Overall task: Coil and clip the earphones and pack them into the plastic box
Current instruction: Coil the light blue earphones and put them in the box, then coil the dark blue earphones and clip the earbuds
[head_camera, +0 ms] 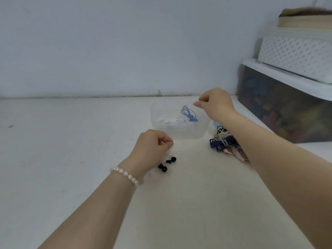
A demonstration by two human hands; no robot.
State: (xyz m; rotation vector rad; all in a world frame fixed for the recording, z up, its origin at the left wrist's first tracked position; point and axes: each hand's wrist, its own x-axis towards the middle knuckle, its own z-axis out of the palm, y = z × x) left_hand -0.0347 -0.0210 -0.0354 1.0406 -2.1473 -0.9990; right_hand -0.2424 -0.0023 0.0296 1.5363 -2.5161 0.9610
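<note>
The right hand (216, 103) hovered over the far right corner of the clear plastic box (179, 130), thumb and forefinger pressed together; whether they pinched a thin cord could not be told. Just below and left of that pinch, a light blue coiled earphone (188, 114) lay inside the box beside white earphones (170, 121). The left hand (152, 146) sat curled just outside the box's near left corner, fingertips drawn to the thumb; what they held, if anything, could not be made out. Behind that hand, black ear tips (167, 163) lay loose on the white table (71, 159). Under the right forearm, a tangle of dark blue, black and white earphones (223, 141) lay near the box's right wall. Left of the left hand the tabletop ran open to the wall (107, 51); a lidded storage bin (287, 108) closed off the far right.
</note>
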